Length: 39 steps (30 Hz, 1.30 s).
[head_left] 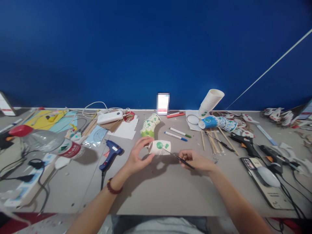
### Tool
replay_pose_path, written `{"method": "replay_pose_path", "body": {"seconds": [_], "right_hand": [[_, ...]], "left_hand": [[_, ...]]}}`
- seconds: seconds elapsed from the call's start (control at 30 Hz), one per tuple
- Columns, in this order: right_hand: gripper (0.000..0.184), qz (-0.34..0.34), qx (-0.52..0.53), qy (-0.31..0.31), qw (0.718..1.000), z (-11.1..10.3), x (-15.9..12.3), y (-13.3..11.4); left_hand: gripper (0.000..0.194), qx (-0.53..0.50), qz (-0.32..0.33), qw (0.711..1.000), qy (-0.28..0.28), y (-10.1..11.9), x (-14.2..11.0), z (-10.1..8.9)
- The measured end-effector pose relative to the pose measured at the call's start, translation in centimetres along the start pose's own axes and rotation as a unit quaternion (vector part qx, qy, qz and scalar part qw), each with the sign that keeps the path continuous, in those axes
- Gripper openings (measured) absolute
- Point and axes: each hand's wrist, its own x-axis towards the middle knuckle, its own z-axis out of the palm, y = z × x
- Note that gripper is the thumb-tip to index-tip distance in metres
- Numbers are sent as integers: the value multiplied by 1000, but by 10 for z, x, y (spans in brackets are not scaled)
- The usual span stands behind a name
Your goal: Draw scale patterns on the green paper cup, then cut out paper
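My left hand [140, 154] grips a white paper cup [161, 147] printed with green leaves, thumb below and fingers above. The cup lies on its side just over the table, its open end towards my left palm. In my right hand [192, 159] is a slim black-handled tool [184, 161] with a thin, pale pointed tip. That tip meets the cup's printed side; I cannot make out whether it pierces the paper. Right behind the cup are nested green-patterned paper cups [148, 128].
To the left lie a blue glue gun [110, 154], a red-capped bottle [53, 143] and a power strip [31, 182]. Markers [179, 132], stacked white cups [211, 102], blue-patterned cups [216, 123] and wooden sticks [212, 143] lie beyond. At right are black glue guns [246, 144] and a phone [265, 191].
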Motion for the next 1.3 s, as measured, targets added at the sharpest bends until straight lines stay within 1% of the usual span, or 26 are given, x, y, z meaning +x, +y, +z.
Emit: {"method": "replay_pose_path", "body": {"seconds": [0.27, 0.4, 0.67, 0.97, 1.1, 1.3], "right_hand": [[30, -4, -21, 4, 1000, -4, 0, 3], [32, -10, -29, 3, 1000, -5, -1, 3], [33, 6, 12, -4, 1000, -4, 1, 8], [36, 0, 75, -23, 997, 1, 0, 4], [36, 1, 83, -29, 996, 2, -1, 2], [37, 13, 66, -38, 997, 3, 0, 5]], "left_hand": [[46, 0, 0, 1000, -10, -4, -1, 0], [45, -2, -1, 1000, -8, -4, -2, -1], [39, -67, -14, 998, -6, -11, -3, -2], [38, -54, -31, 998, 9, -15, -4, -1], [37, -40, -19, 999, 11, -13, -2, -2], [36, -3, 11, 1000, -25, -5, -2, -1]]}}
